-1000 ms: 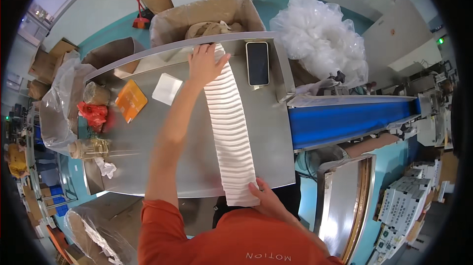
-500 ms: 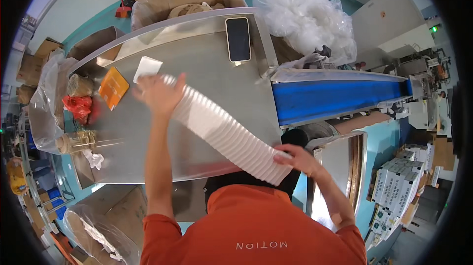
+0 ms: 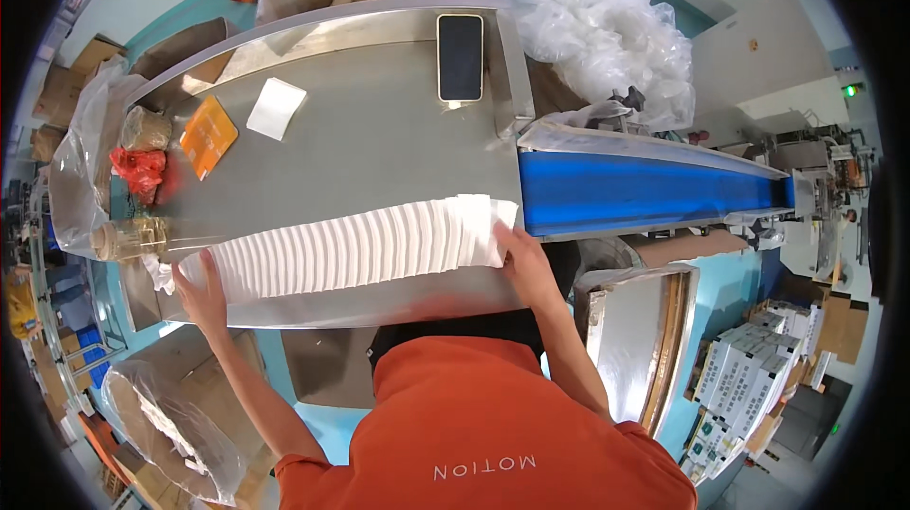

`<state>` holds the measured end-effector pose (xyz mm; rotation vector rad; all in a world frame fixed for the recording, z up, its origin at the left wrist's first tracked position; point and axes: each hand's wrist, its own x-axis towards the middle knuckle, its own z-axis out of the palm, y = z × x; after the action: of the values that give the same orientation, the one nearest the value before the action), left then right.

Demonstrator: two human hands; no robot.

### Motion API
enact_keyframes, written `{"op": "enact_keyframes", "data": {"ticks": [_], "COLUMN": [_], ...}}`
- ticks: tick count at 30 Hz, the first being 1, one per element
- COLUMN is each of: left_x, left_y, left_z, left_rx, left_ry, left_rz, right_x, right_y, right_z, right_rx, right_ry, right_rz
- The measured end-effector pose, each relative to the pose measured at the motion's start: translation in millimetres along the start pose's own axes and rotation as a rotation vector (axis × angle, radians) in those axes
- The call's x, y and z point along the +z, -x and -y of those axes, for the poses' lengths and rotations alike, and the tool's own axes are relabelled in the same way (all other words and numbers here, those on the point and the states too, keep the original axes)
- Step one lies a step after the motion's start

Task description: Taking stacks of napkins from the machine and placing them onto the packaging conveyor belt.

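Note:
A long row of white, folded, overlapping sheets [image 3: 351, 249] stretches left to right along the near side of the grey metal table [image 3: 370, 131]. My left hand [image 3: 201, 294] presses around the row's left end, thumb and fingers on either side of the end. At the other end, my right hand [image 3: 523, 262] grips the last sheets, its thumb on top; some of its fingers are hidden. The sheets stand close together like ribs, leaning, and the right end lies flatter. A separate small stack of white square sheets [image 3: 277, 108] lies farther back on the table.
A phone [image 3: 461, 58] lies at the back right, an orange packet [image 3: 209, 136] at the left. Tape rolls [image 3: 133, 238] and a red plastic bag [image 3: 139, 169] line the left edge. A blue conveyor belt [image 3: 645, 190] adjoins the table's right side; clear plastic bags [image 3: 597, 27] are heaped behind it.
The row of sheets has swung from a diagonal to nearly level along the near edge. My left hand came nearer and left to its end; my right hand moved up and slightly left.

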<state>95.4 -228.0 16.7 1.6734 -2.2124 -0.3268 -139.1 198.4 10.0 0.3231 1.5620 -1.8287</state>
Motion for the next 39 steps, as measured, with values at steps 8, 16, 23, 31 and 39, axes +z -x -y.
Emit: {"op": "enact_keyframes", "data": {"ticks": [8, 16, 23, 31, 39], "left_x": [5, 8, 10, 9, 12], "left_y": [18, 25, 39, 46, 58], "left_z": [-25, -27, -43, -48, -52], "left_rx": [0.035, -0.001, 0.058, 0.027, 0.092], "left_ry": [-0.06, -0.07, -0.04, -0.057, -0.022], "left_rz": [0.001, -0.033, -0.022, -0.019, -0.024], "right_x": [-14, -9, -8, -29, 7], "right_y": [-11, 4, 3, 4, -4], "right_z": [-2, -3, 9, -15, 1], "right_rx": [-0.284, 0.061, -0.239, 0.082, -0.315], "right_ry": [0.343, -0.142, 0.396, 0.03, 0.422], "right_rz": [-0.143, -0.033, -0.135, -0.024, -0.105]}}
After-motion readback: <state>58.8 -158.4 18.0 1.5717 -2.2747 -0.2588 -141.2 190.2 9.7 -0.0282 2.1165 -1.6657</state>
